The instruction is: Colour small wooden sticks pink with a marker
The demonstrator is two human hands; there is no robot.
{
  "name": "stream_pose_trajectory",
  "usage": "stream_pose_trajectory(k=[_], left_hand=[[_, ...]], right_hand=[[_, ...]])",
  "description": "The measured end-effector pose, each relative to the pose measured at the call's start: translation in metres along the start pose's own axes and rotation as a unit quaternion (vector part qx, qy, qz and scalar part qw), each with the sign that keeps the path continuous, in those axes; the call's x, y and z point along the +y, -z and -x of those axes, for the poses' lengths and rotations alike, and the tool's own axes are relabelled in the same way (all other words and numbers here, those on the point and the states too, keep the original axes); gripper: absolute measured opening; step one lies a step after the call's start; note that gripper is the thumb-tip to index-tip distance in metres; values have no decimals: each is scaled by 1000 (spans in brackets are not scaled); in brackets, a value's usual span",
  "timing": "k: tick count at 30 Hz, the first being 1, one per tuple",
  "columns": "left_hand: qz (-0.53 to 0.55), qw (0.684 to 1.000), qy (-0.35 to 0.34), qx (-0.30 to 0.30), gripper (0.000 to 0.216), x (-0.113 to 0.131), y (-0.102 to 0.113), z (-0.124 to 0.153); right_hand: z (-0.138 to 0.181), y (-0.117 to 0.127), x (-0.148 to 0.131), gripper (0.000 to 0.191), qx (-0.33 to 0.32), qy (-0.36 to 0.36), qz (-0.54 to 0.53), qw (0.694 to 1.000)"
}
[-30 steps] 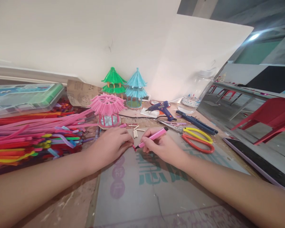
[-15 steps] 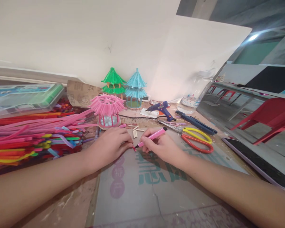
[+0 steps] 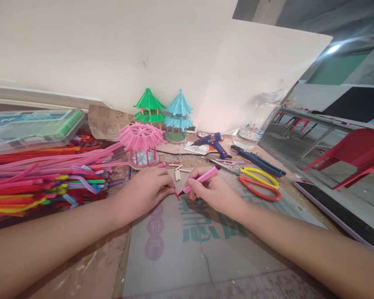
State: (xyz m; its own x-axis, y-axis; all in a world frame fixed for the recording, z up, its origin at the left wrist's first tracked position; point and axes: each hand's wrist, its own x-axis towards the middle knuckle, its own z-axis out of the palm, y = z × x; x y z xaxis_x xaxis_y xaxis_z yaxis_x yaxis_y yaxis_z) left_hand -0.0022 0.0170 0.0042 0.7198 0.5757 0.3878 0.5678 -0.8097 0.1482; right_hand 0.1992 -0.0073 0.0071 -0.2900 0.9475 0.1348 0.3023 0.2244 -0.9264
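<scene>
My left hand (image 3: 154,185) pinches a small stick (image 3: 177,194), coloured pinkish red where it shows, just above the printed sheet. In my right hand (image 3: 207,189) is a pink marker pen (image 3: 202,177), its dark tip angled down to the left, at or very near the stick's end. Several short pale sticks (image 3: 178,174) lie just beyond my hands. Behind my left hand stands a pink pavilion model (image 3: 141,141) with a ring-shaped fringed roof. A pink marker cap (image 3: 161,165) seems to lie by my left knuckles.
Bundles of pipe cleaners (image 3: 50,178) and a plastic case (image 3: 34,126) crowd the left. Green (image 3: 148,106) and blue (image 3: 179,114) pavilion models stand behind. To the right are a glue gun (image 3: 210,141), scissors (image 3: 258,182), a dark blue tool (image 3: 258,161), a clear jar (image 3: 251,135) and a phone (image 3: 339,211).
The marker's tip has shifted slightly right along the stick, toward its near end. My left hand keeps its pinch, and the view has moved only slightly.
</scene>
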Motion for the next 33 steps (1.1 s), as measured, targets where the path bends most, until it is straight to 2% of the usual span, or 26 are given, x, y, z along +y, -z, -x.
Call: stream_pose_trajectory(k=[9,20,27,33], left_hand=[[9,1000,14,-8,9,1,1,-1],[15,1000,20,-5,18,-1,1,-1],[35,999,28,-14,15,-3,0,-2],[44,999,18,6,13,-4,-1,0]], right_hand=[[-2,0,2,14,2,3,-3,1000],[1,-1,1,15,7,11,-27,1000],[0,-1,3,16,-4,21,-25,999],[1,-1,3,20,-15,30,-33,999]])
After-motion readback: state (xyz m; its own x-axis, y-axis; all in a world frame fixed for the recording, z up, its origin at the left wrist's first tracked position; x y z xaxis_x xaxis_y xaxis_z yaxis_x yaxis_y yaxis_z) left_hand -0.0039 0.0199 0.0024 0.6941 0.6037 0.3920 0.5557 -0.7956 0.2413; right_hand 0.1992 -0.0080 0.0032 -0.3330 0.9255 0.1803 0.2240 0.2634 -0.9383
